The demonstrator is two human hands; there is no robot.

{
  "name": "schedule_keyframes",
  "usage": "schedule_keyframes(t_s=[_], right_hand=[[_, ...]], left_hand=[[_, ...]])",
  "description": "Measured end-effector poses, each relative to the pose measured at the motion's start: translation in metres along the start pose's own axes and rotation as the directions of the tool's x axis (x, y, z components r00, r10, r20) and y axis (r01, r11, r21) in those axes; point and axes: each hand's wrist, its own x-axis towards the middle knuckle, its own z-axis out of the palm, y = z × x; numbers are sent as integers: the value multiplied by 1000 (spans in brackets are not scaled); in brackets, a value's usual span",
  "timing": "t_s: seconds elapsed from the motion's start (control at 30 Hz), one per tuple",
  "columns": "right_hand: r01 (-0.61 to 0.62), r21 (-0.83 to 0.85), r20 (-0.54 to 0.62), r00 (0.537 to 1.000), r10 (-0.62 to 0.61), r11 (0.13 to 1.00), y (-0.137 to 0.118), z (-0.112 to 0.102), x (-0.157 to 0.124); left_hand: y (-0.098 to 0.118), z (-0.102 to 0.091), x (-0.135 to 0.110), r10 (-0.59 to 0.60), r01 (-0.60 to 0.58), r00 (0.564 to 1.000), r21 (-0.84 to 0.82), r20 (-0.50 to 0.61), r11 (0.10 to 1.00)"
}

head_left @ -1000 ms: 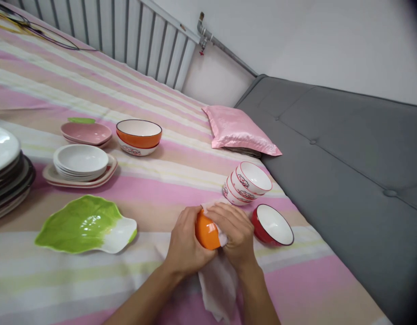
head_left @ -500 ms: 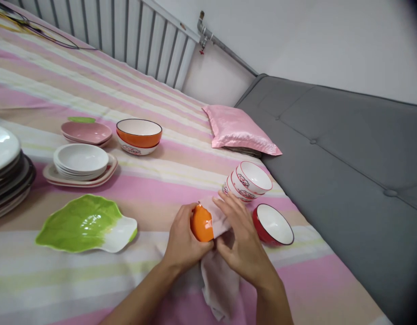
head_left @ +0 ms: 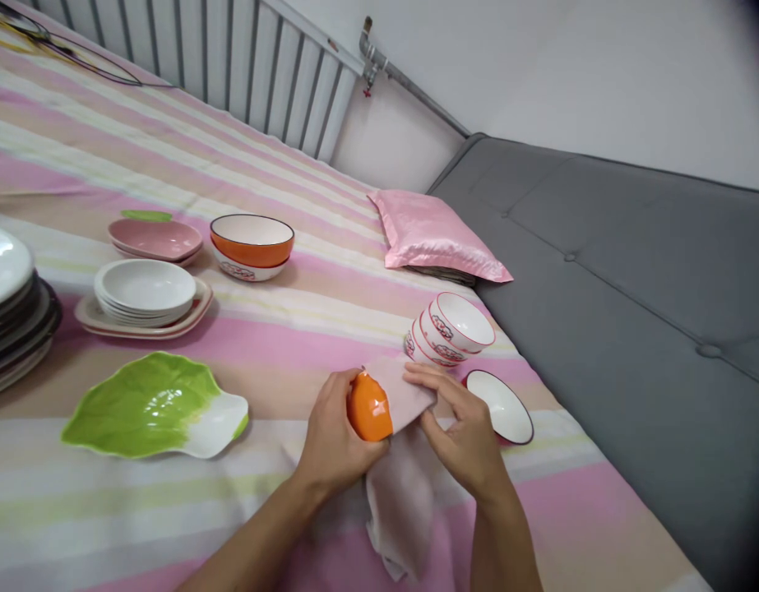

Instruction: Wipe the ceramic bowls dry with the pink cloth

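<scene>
My left hand (head_left: pixel 337 432) grips a small glossy orange dish (head_left: pixel 370 409), thumb and fingers around its left side. A pale pinkish-grey cloth (head_left: pixel 399 393) covers the dish's right side, so its full shape is hidden. Between thumb and fingers, my right hand (head_left: pixel 462 427) holds the cloth at its right edge. The cloth's loose end hangs down onto the bedspread below both hands. Just beyond the right hand stand a leaning stack of white red-rimmed bowls (head_left: pixel 462 322) and a red bowl with a white inside (head_left: pixel 501 407), partly covered by that hand.
On the striped bedspread (head_left: pixel 330 321) lie a green leaf-shaped dish (head_left: pixel 145 407), stacked small white dishes (head_left: pixel 148 288), pink dishes (head_left: pixel 157 238), an orange bowl (head_left: pixel 252 251) on a white one, and large plates (head_left: pixel 21 329). A pink pillow (head_left: pixel 437 234) rests against the grey headboard (head_left: pixel 601 288).
My right hand has drawn to the right, away from the orange dish, pulling the cloth out flatter. My left hand keeps its hold on the dish.
</scene>
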Motion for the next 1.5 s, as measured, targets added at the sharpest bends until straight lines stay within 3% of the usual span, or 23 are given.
schedule_keyframes(t_s=[0.17,0.33,0.53,0.67,1.0,1.13,1.27,1.37,1.5], right_hand=[[105,-33,-78,991,-108,994,6,10,1],[174,-195,-140,969,-203,965,4,20,2],[186,-315,-59,975,-215,931,0,20,4],[168,-204,3,985,-171,965,0,20,4],[-19,134,-115,993,35,991,27,17,3],[-85,318,-114,985,127,944,32,22,1],[-188,533,-53,966,254,825,41,37,0],[-216,633,-21,955,295,743,46,42,0],[-202,561,8,971,239,803,41,37,1]], left_hand=[[-1,0,-1,3,-3,1000,-1,4,1000],[0,0,-1,33,-33,999,11,9,999],[2,0,-4,130,-133,990,58,51,989],[3,-1,-4,153,-158,985,68,79,985],[0,1,-4,20,-7,973,-59,232,998],[4,-4,-2,85,-56,972,-135,221,989],[11,-9,-2,158,-121,959,-164,236,979],[12,-9,-2,138,-108,965,-142,222,984],[11,-6,-3,112,-96,975,-95,190,991]])
